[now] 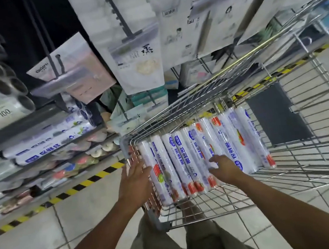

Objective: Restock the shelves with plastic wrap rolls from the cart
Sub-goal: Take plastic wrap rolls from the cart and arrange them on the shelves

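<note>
- Your left grip [134, 178] reaches forward, fingers straight — holding nothing, beside the cart's [302, 160] left wall.
- Your right grip [225, 167], fingers loosely bent and empty, lies over the plastic wrap rolls [176, 158] in the cart.

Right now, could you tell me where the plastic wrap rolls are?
In the head view, the plastic wrap rolls lie side by side in the wire cart, right of centre, just left of a dark panel.

Grey metal shelves [14, 134] blur and run off the left edge; the silver wire cart [222, 202] is cut off rightward.
</note>
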